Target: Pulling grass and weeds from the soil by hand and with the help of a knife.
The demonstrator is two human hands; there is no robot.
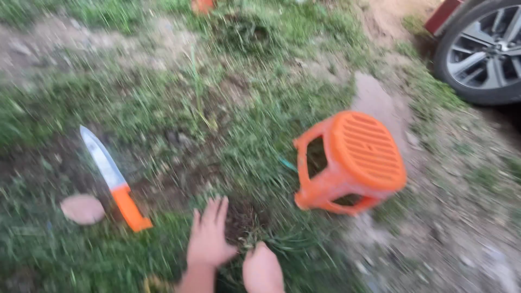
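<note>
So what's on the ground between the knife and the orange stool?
In the head view, only grass and bare dark soil lie between the knife and the tipped orange stool; the left hand sits just below that stretch.

The left hand (208,239) lies flat on the ground with its fingers spread, palm down, at the edge of a dark patch of bare soil (239,220) ringed by grass. The right hand (262,269) is just beside it, curled into a loose fist around a tuft of grass (277,244) that grows at the near side of that patch, low in the blurred head view.
</note>
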